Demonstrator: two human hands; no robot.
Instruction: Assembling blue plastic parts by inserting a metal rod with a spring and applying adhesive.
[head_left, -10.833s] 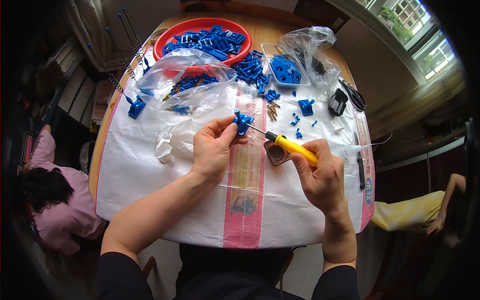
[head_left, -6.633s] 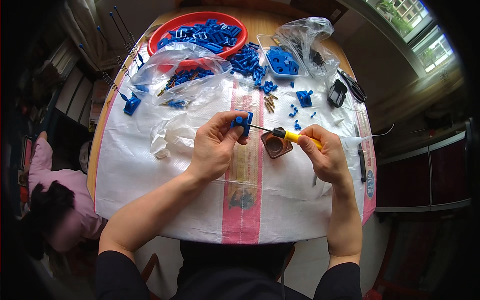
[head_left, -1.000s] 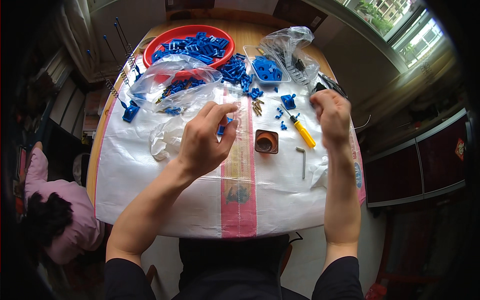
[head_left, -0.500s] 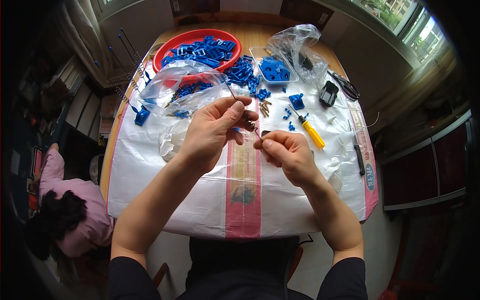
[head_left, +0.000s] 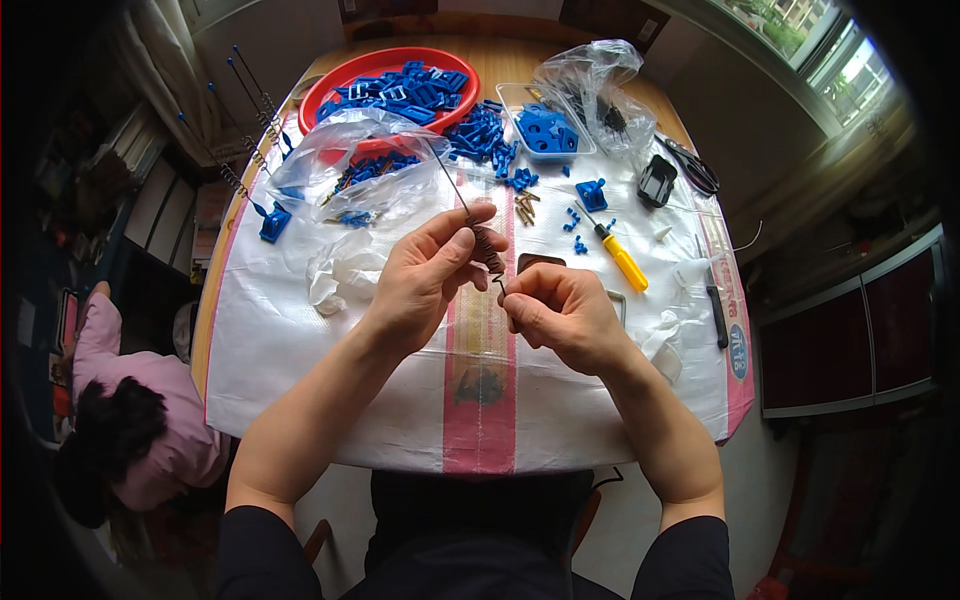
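Note:
Between my two hands is a dark wire spring [head_left: 487, 248], coiled in the middle, with a long straight end slanting up to the far left. My left hand [head_left: 418, 280] grips the coil between thumb and fingers. The spring's short lower end is pinched by my right hand [head_left: 560, 308], whose fingertips hide its tip. Past the right hand, a yellow-handled screwdriver [head_left: 625, 262] lies with its shaft toward a blue plastic bracket [head_left: 592, 194]. Several brass-coloured screws [head_left: 526, 208] and tiny blue pieces [head_left: 574, 220] are scattered farther out.
A red basin [head_left: 312, 100] of blue parts stands far left, near a clear bag [head_left: 375, 150]. Blue-based spring assemblies [head_left: 275, 222] line the left edge. At right are a clear tub [head_left: 575, 152], black box [head_left: 657, 182], scissors [head_left: 697, 168] and a black-handled tool [head_left: 717, 318]. A person in pink [head_left: 175, 410] is at left.
The spring has tilted so more of its coil and straight end show. My right hand has come slightly lower and nearer the left; both hands still hold the spring.

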